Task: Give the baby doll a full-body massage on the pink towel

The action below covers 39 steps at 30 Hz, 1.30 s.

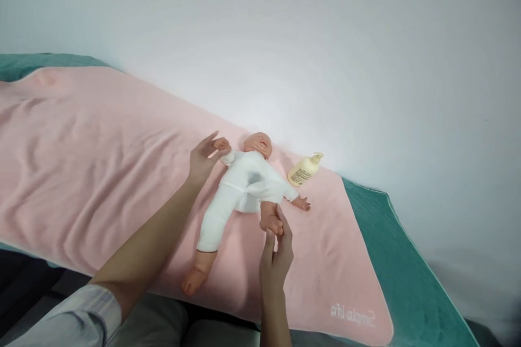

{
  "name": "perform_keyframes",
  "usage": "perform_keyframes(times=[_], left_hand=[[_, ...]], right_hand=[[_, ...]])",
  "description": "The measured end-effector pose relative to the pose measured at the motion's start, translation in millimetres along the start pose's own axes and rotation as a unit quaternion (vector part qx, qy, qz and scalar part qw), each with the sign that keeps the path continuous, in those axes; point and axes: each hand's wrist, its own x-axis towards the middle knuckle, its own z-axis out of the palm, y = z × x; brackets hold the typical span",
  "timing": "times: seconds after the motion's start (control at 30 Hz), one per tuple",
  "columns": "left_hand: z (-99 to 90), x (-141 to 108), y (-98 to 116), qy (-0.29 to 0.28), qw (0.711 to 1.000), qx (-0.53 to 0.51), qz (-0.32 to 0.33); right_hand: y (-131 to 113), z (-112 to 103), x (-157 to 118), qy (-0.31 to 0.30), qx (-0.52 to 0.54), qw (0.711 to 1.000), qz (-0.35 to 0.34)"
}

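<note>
**Pale Bottle (301, 172) on Pink Blanket (101, 135)**

We see the cream-yellow bottle near the blanket's far edge, dark print on its side and its pump head toward the upper right; whether it stands or leans, we cannot tell. We find the blanket rumpled at left, with pale lettering (353, 315), "Simple life", reversed near one corner. Beneath it, we see green cloth (391, 249) at right and upper left. Behind, we face a plain whitish wall (325, 54).
</note>
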Motion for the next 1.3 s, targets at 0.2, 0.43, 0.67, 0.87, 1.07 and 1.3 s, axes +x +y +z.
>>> perform_keyframes(times=[0.2, 0.43, 0.67, 0.87, 1.07, 1.3], left_hand=[[-22.5, 15.7, -29.8, 0.229, 0.964, -0.086, -0.108], [-29.7, 19.6, -41.5, 0.256, 0.952, -0.104, -0.135], [-23.6, 17.5, -31.5, 0.259, 0.961, -0.043, -0.083], [-3.3, -3.2, 3.6, 0.137, 0.987, 0.087, 0.02], [10.2, -22.1, 10.6, -0.052, 0.958, 0.245, 0.14], [15.4, -24.5, 7.8, -0.298, 0.88, 0.267, 0.256]], right_hand=[[22.3, -5.8, -63.1, 0.02, -0.034, 0.999, 0.0], [71.3, 5.3, -121.3, -0.022, -0.086, 0.988, -0.124], [70.2, 8.0, -128.5, -0.035, -0.098, 0.986, -0.13], [57.7, 6.4, -105.2, -0.014, -0.107, 0.988, -0.109], [35.5, 13.6, -46.2, 0.046, -0.076, 0.992, -0.088], [4.2, 18.4, 19.0, -0.003, -0.046, 0.995, -0.091]])
